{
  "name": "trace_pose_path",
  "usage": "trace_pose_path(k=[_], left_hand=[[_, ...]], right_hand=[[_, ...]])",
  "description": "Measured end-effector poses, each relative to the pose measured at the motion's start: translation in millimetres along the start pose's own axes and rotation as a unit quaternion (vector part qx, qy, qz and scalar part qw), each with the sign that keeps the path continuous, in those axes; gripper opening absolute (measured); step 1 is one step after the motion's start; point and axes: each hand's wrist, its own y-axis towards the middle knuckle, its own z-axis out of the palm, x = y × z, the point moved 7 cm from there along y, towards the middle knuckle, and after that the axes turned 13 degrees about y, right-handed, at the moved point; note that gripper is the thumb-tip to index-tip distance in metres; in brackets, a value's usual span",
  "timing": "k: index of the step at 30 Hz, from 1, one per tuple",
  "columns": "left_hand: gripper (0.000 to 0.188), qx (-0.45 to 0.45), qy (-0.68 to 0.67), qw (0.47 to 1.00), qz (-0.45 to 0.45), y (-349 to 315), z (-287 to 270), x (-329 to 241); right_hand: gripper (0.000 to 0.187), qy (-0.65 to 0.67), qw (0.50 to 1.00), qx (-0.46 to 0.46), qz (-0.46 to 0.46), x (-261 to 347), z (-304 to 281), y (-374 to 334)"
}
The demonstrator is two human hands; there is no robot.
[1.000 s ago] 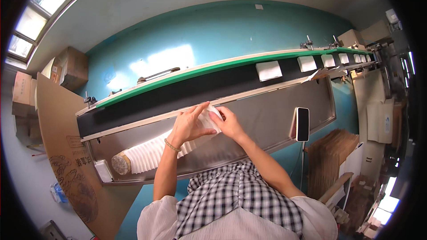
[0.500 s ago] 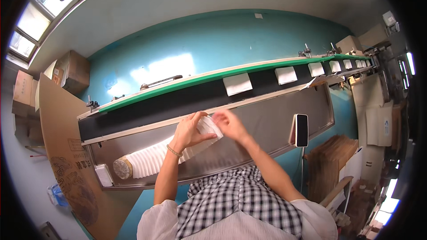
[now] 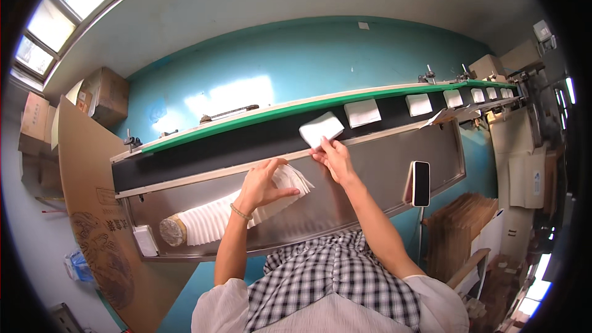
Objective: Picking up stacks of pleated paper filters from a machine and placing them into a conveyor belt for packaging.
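Observation:
A long row of folded white sheets (image 3: 213, 217), perhaps napkins, lies slanted on the metal tray (image 3: 394, 160) in front of me. My left hand (image 3: 265, 188) curves over the row's upper right end, thumb and fingers pressed to its sides. Between the thumb and fingers of my right hand (image 3: 333, 159) is one folded white sheet (image 3: 321, 130), held by its near edge. It is over the black conveyor belt (image 3: 246, 143); whether it touches the belt I cannot tell. A round, brownish block (image 3: 173, 231) stands against the row's lower left end.
Several folded white pieces (image 3: 362, 113) lie spaced along the belt toward the right. A phone (image 3: 420, 184) on a stand is at the tray's right front. A large cardboard sheet (image 3: 92, 209) borders the left side. Stacked cardboard (image 3: 459, 234) stands at the lower right.
My right hand has moved up and right from the row's end to the belt, now with a folded sheet in it. Pieces on the belt have shifted right. My left hand has stayed on the row.

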Motion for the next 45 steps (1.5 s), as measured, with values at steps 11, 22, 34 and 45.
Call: trace_pose_path(k=[11, 22, 34, 45], left_hand=[[0.083, 0.000, 0.014, 1.000, 0.002, -8, -9, 7], [0.076, 0.002, 0.000, 1.000, 0.001, -10, -1, 13], [0.083, 0.042, 0.021, 0.998, -0.044, -26, -5, 22], [0.084, 0.002, 0.021, 0.999, -0.024, -24, -10, 24]], right_hand=[[0.041, -0.164, 0.977, 0.119, 0.059, -32, 45, -54], [0.040, -0.057, 0.997, 0.025, 0.045, -6, 32, -11], [0.035, -0.220, 0.963, 0.133, 0.086, -42, 34, -56], [0.045, -0.368, 0.909, 0.162, -0.109, -28, 89, -66]])
